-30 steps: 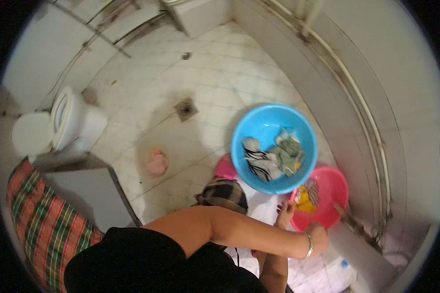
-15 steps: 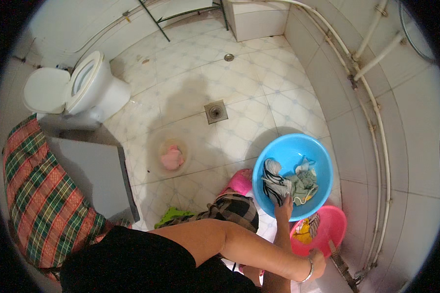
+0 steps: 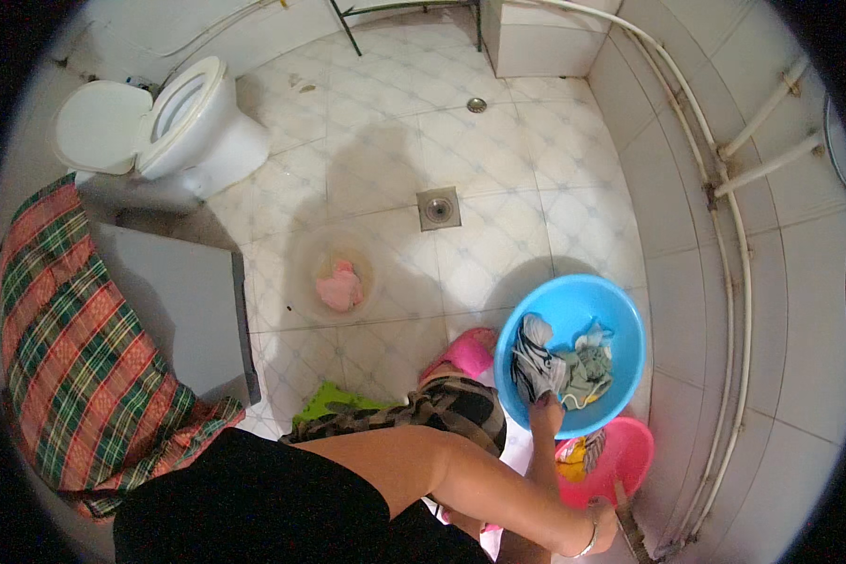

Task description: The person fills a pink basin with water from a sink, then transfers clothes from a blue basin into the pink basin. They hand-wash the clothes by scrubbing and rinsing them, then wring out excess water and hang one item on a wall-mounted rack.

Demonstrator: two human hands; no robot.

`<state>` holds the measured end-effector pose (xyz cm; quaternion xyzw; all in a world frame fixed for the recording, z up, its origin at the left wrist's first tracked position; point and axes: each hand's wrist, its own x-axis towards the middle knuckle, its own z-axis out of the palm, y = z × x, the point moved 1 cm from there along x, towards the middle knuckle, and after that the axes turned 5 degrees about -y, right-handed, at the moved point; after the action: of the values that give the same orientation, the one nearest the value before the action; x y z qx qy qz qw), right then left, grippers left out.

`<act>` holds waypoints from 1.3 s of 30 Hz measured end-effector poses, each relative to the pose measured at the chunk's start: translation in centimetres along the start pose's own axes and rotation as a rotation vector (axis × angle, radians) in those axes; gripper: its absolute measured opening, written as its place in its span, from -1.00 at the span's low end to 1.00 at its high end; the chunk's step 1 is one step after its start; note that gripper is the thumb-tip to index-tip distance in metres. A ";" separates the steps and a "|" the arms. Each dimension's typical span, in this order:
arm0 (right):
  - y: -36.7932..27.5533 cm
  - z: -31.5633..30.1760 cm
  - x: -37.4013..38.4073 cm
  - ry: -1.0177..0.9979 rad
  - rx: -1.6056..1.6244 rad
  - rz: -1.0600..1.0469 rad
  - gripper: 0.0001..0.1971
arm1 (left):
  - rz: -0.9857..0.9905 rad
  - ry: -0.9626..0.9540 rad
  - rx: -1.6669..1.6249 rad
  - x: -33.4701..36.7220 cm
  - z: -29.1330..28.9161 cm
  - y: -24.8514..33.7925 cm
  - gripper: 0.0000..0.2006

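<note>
In the blue basin (image 3: 625, 315) lie a black-and-white striped cloth (image 3: 534, 362) and a grey-green cloth (image 3: 587, 371). My right hand (image 3: 546, 414) reaches over the near rim, its fingers closed on the lower end of the striped cloth. Crossing above that forearm, my left arm extends right. My left hand (image 3: 600, 526), with a bracelet at the wrist, is curled by the wall below the pink basin (image 3: 634, 461); whatever its fingers grip is hidden. Beside it is a brownish pipe-like piece (image 3: 633, 526). Yellow and striped cloths (image 3: 578, 456) lie in the pink basin.
A translucent bowl (image 3: 301, 291) with a pink cloth (image 3: 340, 285) stands left of the floor drain (image 3: 439, 209). Pipes (image 3: 741, 273) run along the right wall. At left are a toilet (image 3: 202, 141), a grey board (image 3: 174, 310) and a plaid cloth (image 3: 85, 348).
The view has shifted, moving the toilet and drain up and right and both basins lower. My right hand stays at the striped cloth, and my left hand remains near the wall.
</note>
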<state>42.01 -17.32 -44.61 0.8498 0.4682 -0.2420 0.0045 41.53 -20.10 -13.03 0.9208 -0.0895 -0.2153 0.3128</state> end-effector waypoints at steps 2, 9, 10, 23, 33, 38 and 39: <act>0.4 -0.6 -0.5 0.046 0.161 -0.089 -0.79 | 0.011 0.128 0.022 -0.5 0.0 -0.1 -0.77; 0.1 -0.6 -1.2 -0.010 0.253 0.058 -0.57 | 0.044 0.361 0.088 -0.6 1.4 -0.7 -0.84; 0.8 0.3 -1.0 0.005 0.305 0.065 -0.53 | 0.051 0.379 0.095 -0.5 1.5 -0.6 -0.85; 2.0 -0.1 -0.5 -0.014 0.467 0.039 -0.65 | -0.002 0.188 0.123 -4.3 -2.0 -0.6 -0.77; -2.1 -8.0 -0.7 0.257 0.700 -0.092 -0.84 | -0.044 0.069 0.068 -1.6 -0.9 -0.1 -0.76; -4.6 -14.9 -1.8 0.350 0.954 -0.092 -0.83 | -0.024 0.151 -0.038 -3.0 -1.6 -0.5 -0.77; -5.5 -16.4 -2.3 0.373 0.991 -0.084 -0.83 | 0.034 0.101 -0.056 -2.8 -1.7 -0.6 -0.78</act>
<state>43.31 -12.20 -27.94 0.7592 0.3240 -0.2791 -0.4907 39.81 -17.90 -11.24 0.9197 -0.0829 -0.1656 0.3462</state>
